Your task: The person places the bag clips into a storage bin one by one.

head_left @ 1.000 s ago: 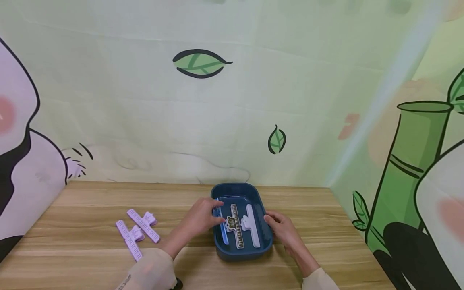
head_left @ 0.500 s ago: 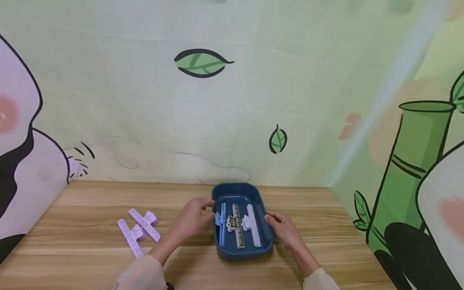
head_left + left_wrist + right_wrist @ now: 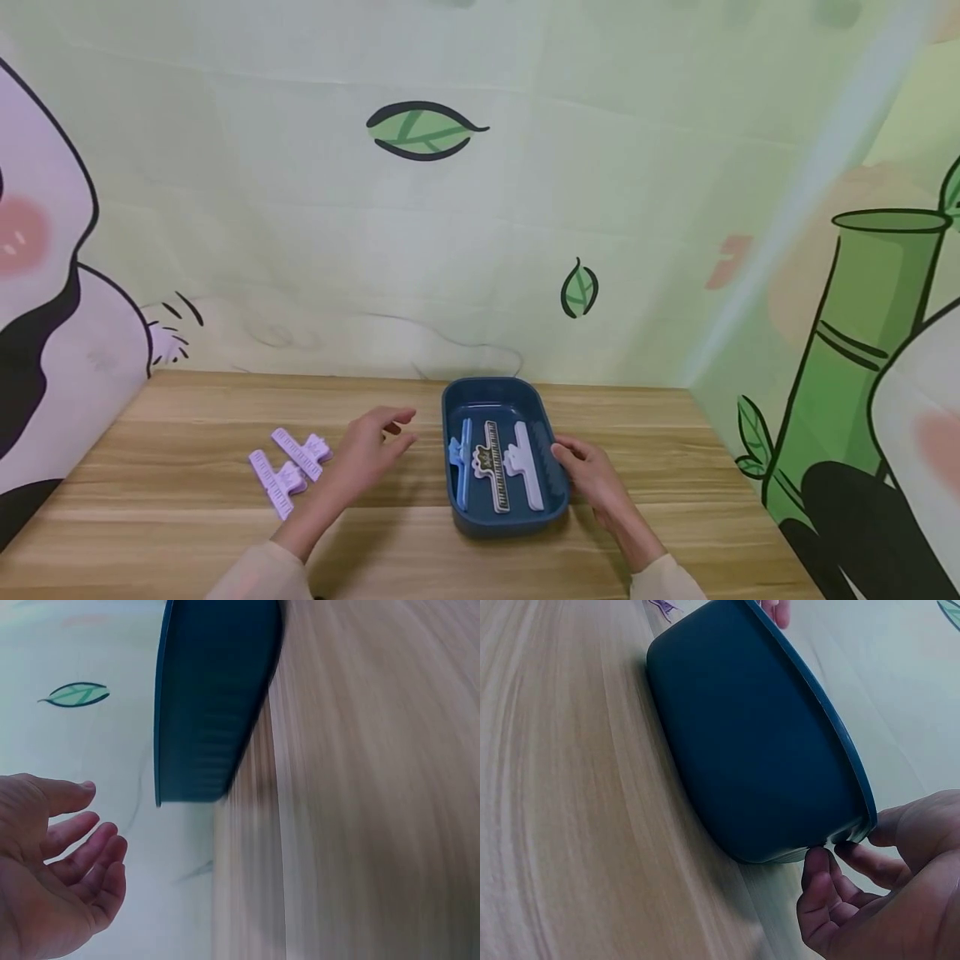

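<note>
A person's left hand (image 3: 367,452) hangs above a wood-grain table (image 3: 405,521) between two purple clips and a dark blue tray (image 3: 495,528), its thumb and fingers parted, loosely bent and holding nothing. The far purple clip (image 3: 298,452) and the near purple clip (image 3: 268,483) lie to the left of that hand, behind fingers that point right, toward the tray. Both clips' long ruler-marked bars slant from far left to near right; the far one is closer to the hand. Whether the pair touch is unclear. The right hand (image 3: 592,477), across the tray and well apart from them, grips its right rim, thumb at the edge and fingers bent against the outer wall. Inside, a blue clip (image 3: 464,467), a black-and-white patterned clip (image 3: 497,475) and a white clip (image 3: 528,473) lie side by side, bars running roughly along the tray's length.
</note>
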Tool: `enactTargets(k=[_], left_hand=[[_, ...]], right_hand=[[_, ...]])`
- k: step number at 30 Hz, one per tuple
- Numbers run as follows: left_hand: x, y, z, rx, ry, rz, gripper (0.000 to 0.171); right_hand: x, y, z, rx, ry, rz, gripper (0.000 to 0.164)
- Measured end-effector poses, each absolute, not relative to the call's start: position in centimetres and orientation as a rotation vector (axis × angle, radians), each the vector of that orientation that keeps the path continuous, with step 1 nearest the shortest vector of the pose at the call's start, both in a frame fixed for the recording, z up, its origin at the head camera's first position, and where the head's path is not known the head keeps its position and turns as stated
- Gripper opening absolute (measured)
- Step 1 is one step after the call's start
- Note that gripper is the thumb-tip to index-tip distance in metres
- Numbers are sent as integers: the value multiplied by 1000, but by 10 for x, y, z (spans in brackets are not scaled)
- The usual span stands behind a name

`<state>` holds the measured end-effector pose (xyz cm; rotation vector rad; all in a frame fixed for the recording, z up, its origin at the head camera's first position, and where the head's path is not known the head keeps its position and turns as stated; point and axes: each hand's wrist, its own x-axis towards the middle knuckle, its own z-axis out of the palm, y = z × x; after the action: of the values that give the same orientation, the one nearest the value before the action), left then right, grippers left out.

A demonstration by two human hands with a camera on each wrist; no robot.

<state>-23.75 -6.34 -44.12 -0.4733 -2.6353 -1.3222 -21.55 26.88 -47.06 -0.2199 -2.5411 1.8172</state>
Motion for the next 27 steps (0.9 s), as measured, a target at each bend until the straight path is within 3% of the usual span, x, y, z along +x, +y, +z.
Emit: enactTargets(k=[27], left_hand=[[-215,-153,-448,-320,-2595,-1201,35]], right_hand=[[-216,267,-469,-254,-2574,1796,37]])
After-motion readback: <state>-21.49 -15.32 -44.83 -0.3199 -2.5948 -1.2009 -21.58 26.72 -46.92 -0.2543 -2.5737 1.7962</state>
